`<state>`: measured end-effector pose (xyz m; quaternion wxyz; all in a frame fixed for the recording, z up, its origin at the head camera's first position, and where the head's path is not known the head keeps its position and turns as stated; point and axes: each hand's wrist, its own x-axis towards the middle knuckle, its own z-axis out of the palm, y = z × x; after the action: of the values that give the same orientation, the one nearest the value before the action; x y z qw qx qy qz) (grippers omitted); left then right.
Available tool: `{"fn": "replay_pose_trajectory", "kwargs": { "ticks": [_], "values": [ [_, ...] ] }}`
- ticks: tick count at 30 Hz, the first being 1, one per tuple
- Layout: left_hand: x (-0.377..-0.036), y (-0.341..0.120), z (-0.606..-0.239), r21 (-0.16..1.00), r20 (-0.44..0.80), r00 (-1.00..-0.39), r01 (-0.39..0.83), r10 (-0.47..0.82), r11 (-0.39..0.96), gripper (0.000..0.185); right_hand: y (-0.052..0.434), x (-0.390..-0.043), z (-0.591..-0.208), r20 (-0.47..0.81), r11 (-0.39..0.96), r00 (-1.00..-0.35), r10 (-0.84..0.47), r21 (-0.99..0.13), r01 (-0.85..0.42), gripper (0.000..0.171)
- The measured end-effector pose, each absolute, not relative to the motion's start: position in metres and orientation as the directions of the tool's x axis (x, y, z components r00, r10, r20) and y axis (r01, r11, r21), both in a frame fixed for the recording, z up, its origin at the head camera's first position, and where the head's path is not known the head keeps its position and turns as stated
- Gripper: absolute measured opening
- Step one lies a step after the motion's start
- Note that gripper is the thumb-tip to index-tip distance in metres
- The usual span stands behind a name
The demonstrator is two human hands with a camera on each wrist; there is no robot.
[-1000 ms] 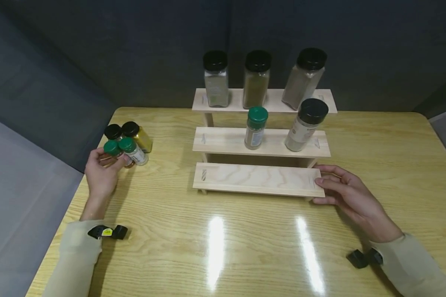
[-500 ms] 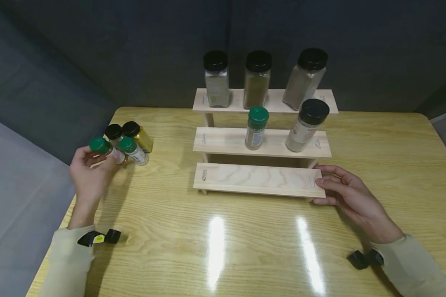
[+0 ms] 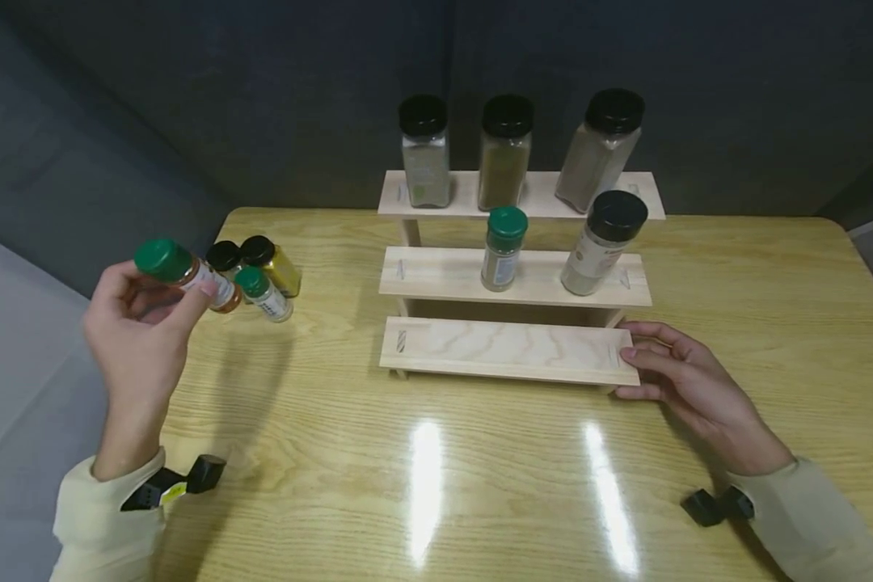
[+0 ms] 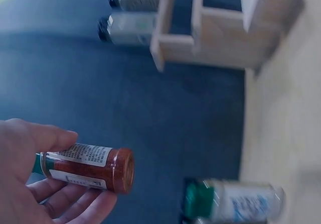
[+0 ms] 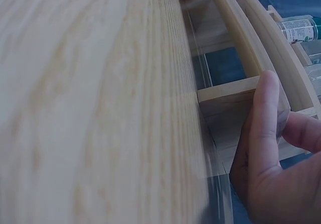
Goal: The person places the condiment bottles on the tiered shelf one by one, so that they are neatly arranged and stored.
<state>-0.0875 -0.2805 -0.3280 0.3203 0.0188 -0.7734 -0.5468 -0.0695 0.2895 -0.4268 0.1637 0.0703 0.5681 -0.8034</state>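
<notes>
Green-capped spice jar (image 3: 186, 273) gripped in left hand (image 3: 137, 331), above table (image 3: 480, 453)

Jar labels: print on the held jar (image 4: 89, 166) and the shelf jars (image 3: 504, 248) is too small to read.
Left wrist view: the rack (image 4: 210, 30) and table jar (image 4: 233, 202) are blurred; the jar's green cap is hidden by the left hand (image 4: 35, 179).
Right wrist view: the right hand (image 5: 273, 153) is cut off by the edge; the table (image 5: 95, 103) is blurred.
Black-capped jar (image 3: 223, 257): mostly hidden behind the held jar.
</notes>
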Motion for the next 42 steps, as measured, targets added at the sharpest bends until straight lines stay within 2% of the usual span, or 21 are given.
{"fn": "replay_pose_trajectory", "kwargs": {
  "ticks": [6,15,26,42],
  "values": [
    [-0.092,-0.246,-0.309,0.839,0.534,-0.805,0.467,-0.258,0.281,0.035,0.290,-0.069,-0.429,-0.312,-0.301,-0.934,-0.172,-0.886,0.352,0.026],
    [-0.113,-0.198,-0.305,0.797,0.557,-0.826,0.506,-0.081,0.330,0.039,0.290,-0.068,-0.430,-0.305,-0.294,-0.936,-0.173,-0.891,0.345,0.026],
    [-0.133,-0.145,-0.307,0.811,0.498,-0.863,0.499,0.086,0.306,0.039,0.291,-0.069,-0.429,-0.288,-0.306,-0.937,-0.200,-0.890,0.339,0.031],
    [-0.154,-0.114,-0.321,0.866,0.390,-0.912,0.411,0.130,0.285,0.039,0.289,-0.069,-0.428,-0.297,-0.318,-0.936,-0.191,-0.883,0.345,0.033]
  ]
}}
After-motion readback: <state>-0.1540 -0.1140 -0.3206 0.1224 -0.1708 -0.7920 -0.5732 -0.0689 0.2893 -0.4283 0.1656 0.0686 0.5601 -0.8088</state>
